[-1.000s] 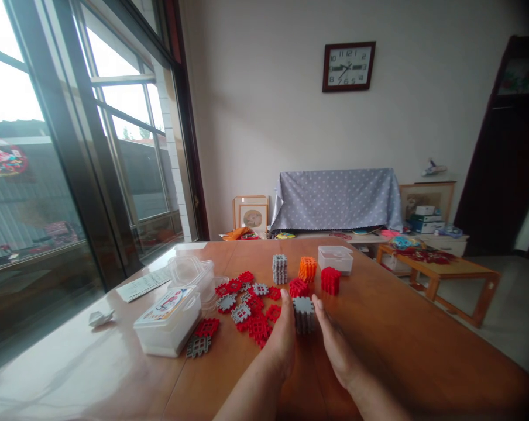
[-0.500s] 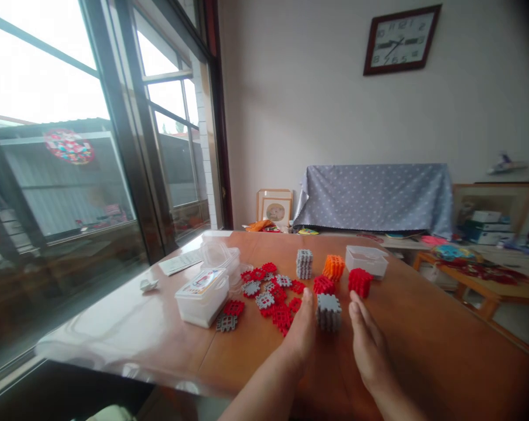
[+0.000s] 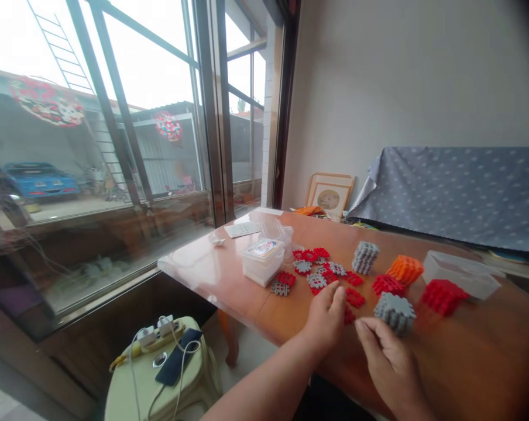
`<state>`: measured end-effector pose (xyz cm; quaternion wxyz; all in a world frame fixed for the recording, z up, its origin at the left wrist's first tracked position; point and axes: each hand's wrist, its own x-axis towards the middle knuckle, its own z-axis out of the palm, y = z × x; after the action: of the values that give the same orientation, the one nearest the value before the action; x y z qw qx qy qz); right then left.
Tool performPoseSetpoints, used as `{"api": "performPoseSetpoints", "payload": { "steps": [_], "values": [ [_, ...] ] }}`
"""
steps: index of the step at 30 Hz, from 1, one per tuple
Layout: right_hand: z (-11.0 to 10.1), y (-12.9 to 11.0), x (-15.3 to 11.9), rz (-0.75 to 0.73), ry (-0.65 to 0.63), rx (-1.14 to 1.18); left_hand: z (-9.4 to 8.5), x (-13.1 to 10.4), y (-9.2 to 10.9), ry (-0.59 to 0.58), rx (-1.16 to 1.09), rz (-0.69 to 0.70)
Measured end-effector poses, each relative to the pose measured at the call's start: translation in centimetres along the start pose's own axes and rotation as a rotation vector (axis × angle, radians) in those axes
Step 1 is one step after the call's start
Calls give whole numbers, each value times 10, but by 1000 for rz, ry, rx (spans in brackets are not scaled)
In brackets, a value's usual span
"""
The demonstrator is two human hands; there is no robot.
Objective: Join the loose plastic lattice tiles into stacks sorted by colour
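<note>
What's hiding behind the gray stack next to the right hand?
Behind the gray stack I see a red stack and, farther back, an orange stack. The gray stack covers some tabletop, so I can't tell what's there.

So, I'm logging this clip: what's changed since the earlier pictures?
The left hand and right hand have shifted left from either side of the near grey stack, fingers curled; whether they hold anything is unclear. The view swung left, showing the stool. That stack, other stacks and loose pieces look unmoved.
</note>
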<state>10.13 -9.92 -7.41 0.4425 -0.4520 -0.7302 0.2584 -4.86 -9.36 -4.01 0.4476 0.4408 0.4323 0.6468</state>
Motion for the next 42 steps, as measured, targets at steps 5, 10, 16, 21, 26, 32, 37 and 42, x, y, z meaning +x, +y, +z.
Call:
{"api": "performPoseSetpoints", "payload": {
  "steps": [5, 10, 16, 21, 26, 32, 37, 42],
  "values": [
    [0, 0, 1, 31, -6, 19, -4, 4, -18, 63, 232, 161],
    [2, 1, 2, 71, 9, 71, -13, 8, -23, 45, 305, 247],
    [5, 2, 1, 79, 24, 122, -50, 39, -9, 203, 629, 309],
    [6, 6, 2, 54, 16, 124, -69, 75, -1, 201, 1060, 211],
    [10, 12, 5, 40, -10, 137, -70, 99, -7, 162, 1203, 130],
    [11, 7, 6, 21, -28, 152, -75, 105, -11, 155, 1226, 110],
    [11, 8, 7, 13, -42, 151, -78, 100, -2, 194, 1098, 134],
    [11, 7, 9, 4, -21, 158, -66, 84, 14, 195, 836, 177]
  ]
}}
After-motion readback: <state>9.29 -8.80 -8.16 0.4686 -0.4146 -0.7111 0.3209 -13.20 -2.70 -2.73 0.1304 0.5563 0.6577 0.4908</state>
